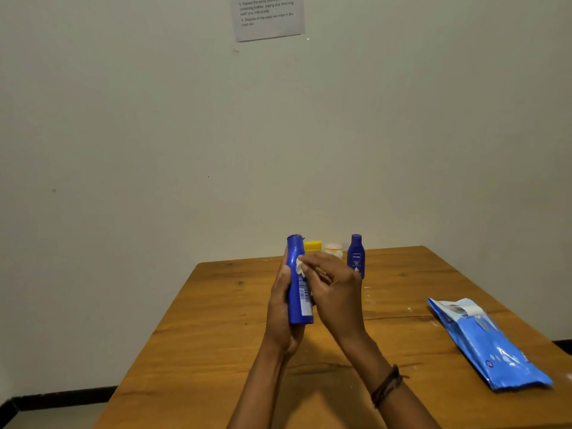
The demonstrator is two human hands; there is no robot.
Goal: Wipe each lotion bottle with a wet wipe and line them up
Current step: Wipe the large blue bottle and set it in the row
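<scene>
Left hand [280, 308] lifts the tall blue lotion bottle [297, 283] upright, clear of the table [216, 335], probably so that every side can be reached. Its palm lies along the bottle's left flank with the fingers wrapped behind, closed firmly round the body. Right hand [334, 292] meets the bottle from the opposite side. Its bent fingers pinch a bunched wet wipe [300, 267] and press it on the upper back label, just below the cap.

Beyond the two hands, near the wall, stand a yellow bottle [312, 246], a pale jar [333, 249] and a small blue bottle [356, 257], close together in a rough row. The wipe pack [486, 342] lies well to the right of the right hand, within reach for a fresh wipe.
</scene>
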